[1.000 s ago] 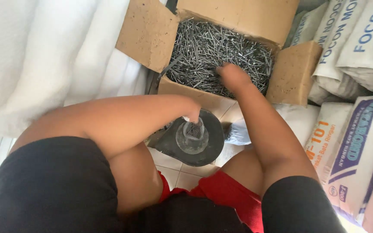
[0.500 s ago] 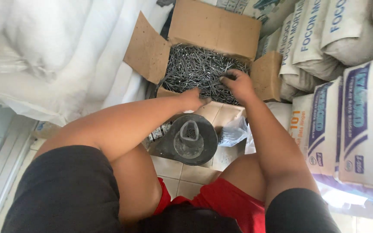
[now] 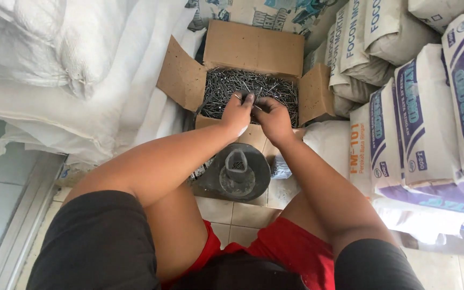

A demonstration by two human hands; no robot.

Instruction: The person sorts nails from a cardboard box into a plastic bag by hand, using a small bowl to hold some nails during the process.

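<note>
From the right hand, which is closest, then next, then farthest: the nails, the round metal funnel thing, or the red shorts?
1. Nails: right under the right hand, in the cardboard box.
2. Metal funnel: on the floor, just below the hand.
3. Red shorts: bottom of the view, farthest.

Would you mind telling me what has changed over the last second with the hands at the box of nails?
The left hand left the dark metal weight on the floor and moved up to the cardboard box, meeting the right hand at the nails; both seem to pinch some. Box, weight and sacks stayed put.
</note>
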